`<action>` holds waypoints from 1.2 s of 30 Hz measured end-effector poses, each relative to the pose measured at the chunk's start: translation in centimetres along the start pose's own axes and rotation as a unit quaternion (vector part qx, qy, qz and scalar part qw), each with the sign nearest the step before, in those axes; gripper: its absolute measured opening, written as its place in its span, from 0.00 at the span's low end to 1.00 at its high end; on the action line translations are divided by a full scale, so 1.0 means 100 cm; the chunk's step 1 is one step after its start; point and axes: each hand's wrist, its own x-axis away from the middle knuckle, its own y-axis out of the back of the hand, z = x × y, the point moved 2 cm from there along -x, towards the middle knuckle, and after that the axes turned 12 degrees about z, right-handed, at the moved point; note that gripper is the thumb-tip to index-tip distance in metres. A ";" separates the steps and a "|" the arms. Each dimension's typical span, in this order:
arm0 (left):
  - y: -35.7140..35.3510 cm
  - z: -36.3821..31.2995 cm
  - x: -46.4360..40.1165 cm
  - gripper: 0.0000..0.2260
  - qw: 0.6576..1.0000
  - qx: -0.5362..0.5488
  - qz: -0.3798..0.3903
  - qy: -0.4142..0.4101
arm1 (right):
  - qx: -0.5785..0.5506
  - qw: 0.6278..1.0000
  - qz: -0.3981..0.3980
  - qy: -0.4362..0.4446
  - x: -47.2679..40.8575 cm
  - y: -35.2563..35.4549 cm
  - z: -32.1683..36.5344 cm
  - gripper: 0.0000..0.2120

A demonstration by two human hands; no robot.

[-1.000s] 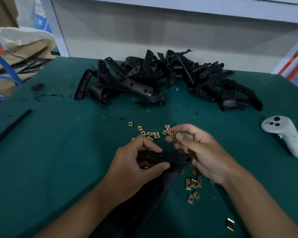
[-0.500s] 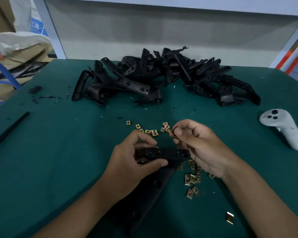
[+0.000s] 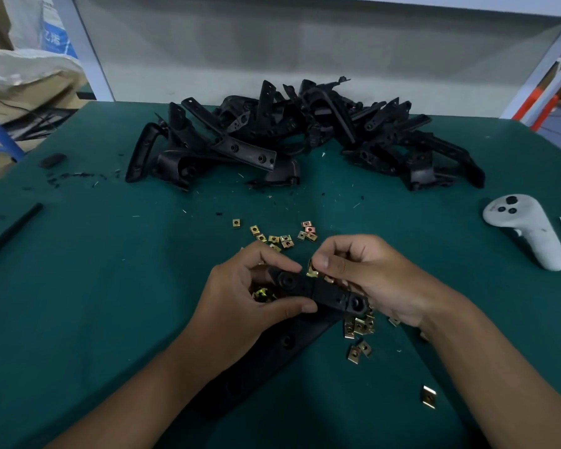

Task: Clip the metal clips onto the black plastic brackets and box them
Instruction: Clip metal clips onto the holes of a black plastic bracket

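so the table (image 3: 94, 303) has a big pile of brackets (image 3: 305, 134) along the far side. nearer, mid-table, loose clips (image 3: 279, 236) are scattered, with more clips (image 3: 358, 327) on the near right side under the right hand (image 3: 379, 280). left hand (image 3: 240, 303) and right hand sit side by side with one bracket (image 3: 321, 291) held between them, a clip (image 3: 312, 270) at its far edge. a controller (image 3: 528, 230) lies off to the right, a rod (image 3: 10, 230) at the left edge.
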 end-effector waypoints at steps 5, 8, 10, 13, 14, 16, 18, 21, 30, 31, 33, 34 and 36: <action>0.000 -0.001 0.000 0.18 1.000 0.021 0.002 0.004 | 0.003 1.000 -0.006 -0.003 0.000 -0.001 0.000 0.09; 0.000 0.000 -0.001 0.17 1.000 0.022 0.005 0.004 | 0.007 1.000 -0.004 -0.007 0.000 -0.003 0.000 0.08; 0.000 -0.001 -0.001 0.17 1.000 0.020 0.007 0.002 | 0.000 1.000 -0.011 -0.007 0.000 -0.004 0.000 0.07; 0.001 -0.001 0.000 0.17 1.000 0.013 0.008 0.002 | -0.002 1.000 -0.013 -0.008 -0.001 -0.005 0.000 0.07; 0.001 0.000 0.000 0.17 1.000 0.009 0.008 0.003 | 0.005 1.000 -0.011 -0.008 -0.001 -0.005 -0.001 0.07; 0.001 0.000 0.000 0.17 1.000 0.009 0.007 0.004 | 0.020 1.000 -0.007 -0.009 -0.001 -0.005 0.000 0.08; 0.000 0.001 0.000 0.18 1.000 0.008 0.009 0.004 | 0.030 1.000 -0.004 -0.008 0.000 -0.004 0.001 0.09; 0.000 0.002 0.000 0.21 1.000 0.011 0.027 0.010 | 0.056 0.998 -0.010 -0.002 0.001 -0.003 0.002 0.11; 0.005 0.001 -0.003 0.15 0.998 0.062 0.003 0.020 | -0.009 0.993 -0.105 0.050 -0.001 0.006 0.000 0.11; 0.005 0.002 -0.004 0.13 0.997 0.072 0.003 0.024 | -0.038 0.991 -0.113 0.058 -0.001 0.008 -0.001 0.12; 0.005 0.004 -0.005 0.12 0.996 0.086 0.000 0.027 | -0.080 0.987 -0.123 0.065 -0.002 0.010 -0.002 0.10; 0.005 0.005 -0.005 0.12 0.995 0.095 -0.005 0.028 | -0.095 0.986 -0.123 0.066 -0.002 0.011 -0.002 0.08; 0.005 0.005 -0.005 0.12 0.993 0.112 -0.009 0.029 | -0.119 0.984 -0.118 0.068 -0.002 0.011 -0.001 0.05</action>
